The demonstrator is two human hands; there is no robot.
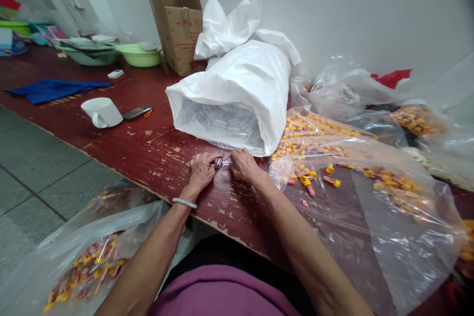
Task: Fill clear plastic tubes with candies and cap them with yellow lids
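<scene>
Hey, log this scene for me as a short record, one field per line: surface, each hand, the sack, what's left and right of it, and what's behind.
Surface: worn red table
Left hand: at small clear pieces, pale beaded bracelet on wrist
Right hand: at the same pieces, by the sack's mouth
Sack: white, lying open, more clear pieces inside
Left of sack: white mug, dark phone-like device, blue cloth
Right of sack: yellow-capped pieces, clear plastic
Behind: open cardboard box
</scene>
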